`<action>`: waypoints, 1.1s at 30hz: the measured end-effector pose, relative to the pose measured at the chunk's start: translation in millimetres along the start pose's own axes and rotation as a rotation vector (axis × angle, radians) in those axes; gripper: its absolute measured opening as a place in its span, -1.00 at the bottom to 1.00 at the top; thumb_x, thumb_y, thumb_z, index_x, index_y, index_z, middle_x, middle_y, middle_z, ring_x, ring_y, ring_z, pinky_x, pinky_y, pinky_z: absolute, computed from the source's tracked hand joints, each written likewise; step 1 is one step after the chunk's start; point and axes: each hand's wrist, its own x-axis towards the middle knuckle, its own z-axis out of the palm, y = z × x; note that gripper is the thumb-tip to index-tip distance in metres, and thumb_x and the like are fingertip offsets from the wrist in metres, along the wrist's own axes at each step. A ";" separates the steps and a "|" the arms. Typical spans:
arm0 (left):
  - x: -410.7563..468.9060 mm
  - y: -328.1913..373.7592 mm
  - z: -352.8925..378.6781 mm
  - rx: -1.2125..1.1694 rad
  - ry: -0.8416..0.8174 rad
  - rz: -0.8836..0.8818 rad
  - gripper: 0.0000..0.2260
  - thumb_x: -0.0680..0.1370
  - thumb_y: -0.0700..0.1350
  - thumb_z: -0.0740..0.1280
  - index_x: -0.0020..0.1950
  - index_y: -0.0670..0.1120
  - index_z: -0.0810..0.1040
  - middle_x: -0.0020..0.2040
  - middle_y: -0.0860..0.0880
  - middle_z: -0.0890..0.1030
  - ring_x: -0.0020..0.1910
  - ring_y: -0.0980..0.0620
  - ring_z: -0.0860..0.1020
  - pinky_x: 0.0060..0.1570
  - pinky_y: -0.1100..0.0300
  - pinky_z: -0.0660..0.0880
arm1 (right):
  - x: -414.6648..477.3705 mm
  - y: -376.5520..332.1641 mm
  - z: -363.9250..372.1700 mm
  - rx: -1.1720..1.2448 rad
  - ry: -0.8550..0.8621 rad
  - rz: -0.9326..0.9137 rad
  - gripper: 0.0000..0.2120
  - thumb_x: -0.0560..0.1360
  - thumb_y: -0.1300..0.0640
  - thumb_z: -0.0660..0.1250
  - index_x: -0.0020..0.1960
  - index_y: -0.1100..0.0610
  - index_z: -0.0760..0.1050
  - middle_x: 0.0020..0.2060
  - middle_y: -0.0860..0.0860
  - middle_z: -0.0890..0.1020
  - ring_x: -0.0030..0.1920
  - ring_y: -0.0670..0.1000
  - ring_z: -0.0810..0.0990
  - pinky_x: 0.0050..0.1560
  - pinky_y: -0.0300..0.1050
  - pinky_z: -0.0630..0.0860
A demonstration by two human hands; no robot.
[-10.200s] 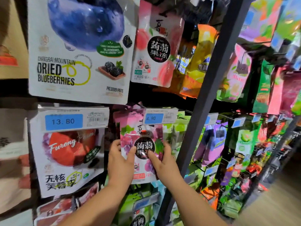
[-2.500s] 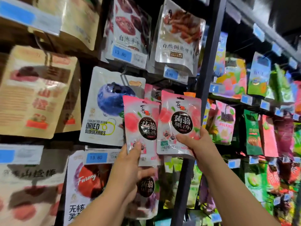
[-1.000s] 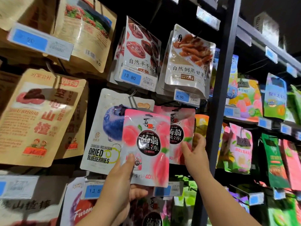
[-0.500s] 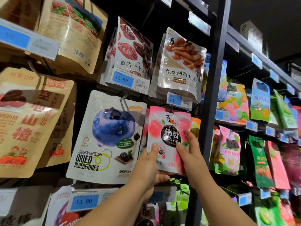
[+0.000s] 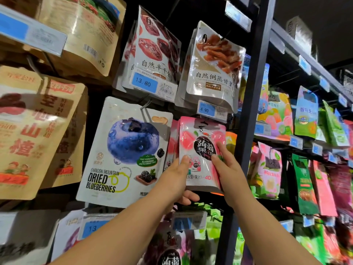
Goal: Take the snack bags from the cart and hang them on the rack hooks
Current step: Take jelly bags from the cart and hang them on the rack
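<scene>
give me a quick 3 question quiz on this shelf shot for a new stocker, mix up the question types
1. True or false: the left hand and the right hand both touch the pink peach jelly bag.
2. Which large bag hangs to the left of that pink bag? A) dried blueberries bag B) potato chip bag C) instant noodle bag
3. Fill in: the blue price tag just above the pink bag reads ____.
Key: 1 true; 2 A; 3 4.90
</scene>
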 end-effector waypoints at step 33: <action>25.6 -47.3 -0.2 0.676 0.156 0.264 -0.33 0.63 -0.01 0.19 0.53 0.21 -0.24 0.54 0.00 -0.13 0.50 -0.02 0.14 0.37 0.12 0.22 | 11.5 32.3 17.0 -0.400 -0.038 0.050 -0.45 0.59 -0.11 0.16 0.53 -0.25 0.09 0.44 -0.04 0.34 0.43 -0.02 0.30 0.46 0.08 0.26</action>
